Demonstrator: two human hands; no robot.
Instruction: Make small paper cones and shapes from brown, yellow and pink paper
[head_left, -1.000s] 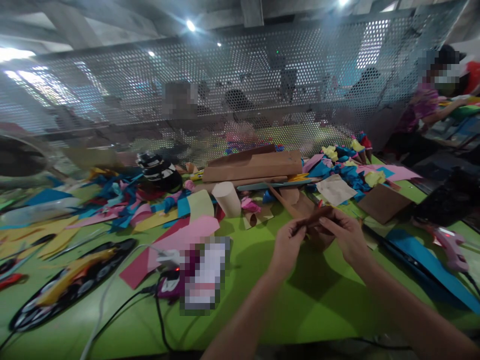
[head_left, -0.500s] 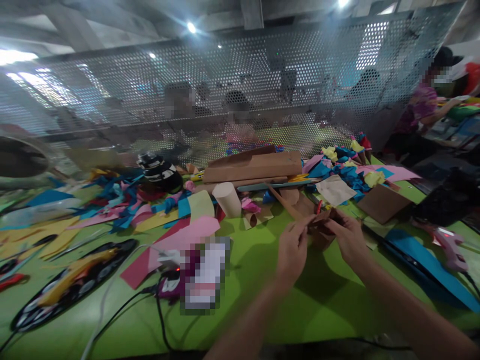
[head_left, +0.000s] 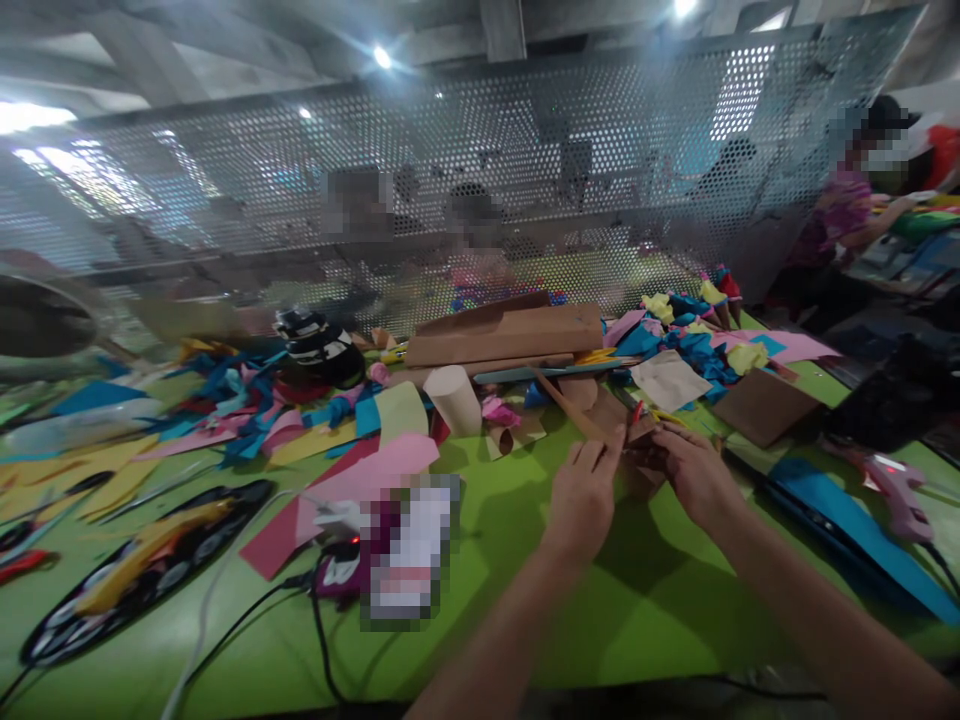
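- A single perforated metal screen (head_left: 525, 120) stands behind one green table (head_left: 499, 560), whose front edge runs along the bottom.
- Right hand (head_left: 694, 475): fingers curled nearly closed, pinching one piece of brown paper (head_left: 645, 480) above the table.
- Left hand (head_left: 583, 495): fingers almost straight, tips at the paper's left side; whether they grip it, I cannot tell.
- Open green surface lies between the left hand and one pixelated rectangle (head_left: 409, 555).
- One cream roll (head_left: 454, 400); one pink glue gun (head_left: 896, 492), far right.
- One black container (head_left: 330, 358): white markings too blurred to read.

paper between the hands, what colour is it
Brown: the paper shows best in the head view.
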